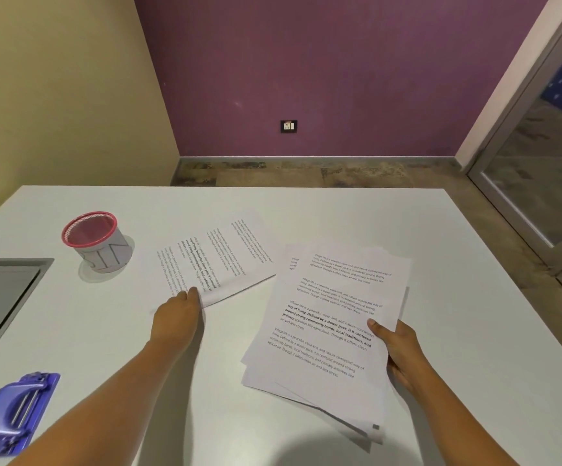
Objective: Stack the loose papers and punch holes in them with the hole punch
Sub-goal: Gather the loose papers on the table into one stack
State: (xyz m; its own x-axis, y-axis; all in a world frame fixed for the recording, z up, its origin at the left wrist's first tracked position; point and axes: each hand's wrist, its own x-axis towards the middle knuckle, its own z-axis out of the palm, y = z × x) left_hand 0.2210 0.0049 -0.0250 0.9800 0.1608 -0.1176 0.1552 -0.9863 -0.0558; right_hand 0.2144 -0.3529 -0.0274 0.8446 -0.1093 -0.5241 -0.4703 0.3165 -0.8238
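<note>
A loose printed sheet (219,257) lies on the white table (441,230) at centre, its near edge curled up. My left hand (178,314) pinches that near edge. To the right, a rough stack of several printed papers (326,331) rests fanned on the table. My right hand (397,351) grips the stack's right edge, thumb on top. A blue hole punch (14,412) sits at the table's near left corner, apart from both hands.
A red mesh pen cup (96,240) wrapped in paper stands at the left, behind the loose sheet. A grey recessed panel (0,297) is set in the table's left side. Purple wall, floor and a glass door lie beyond the table.
</note>
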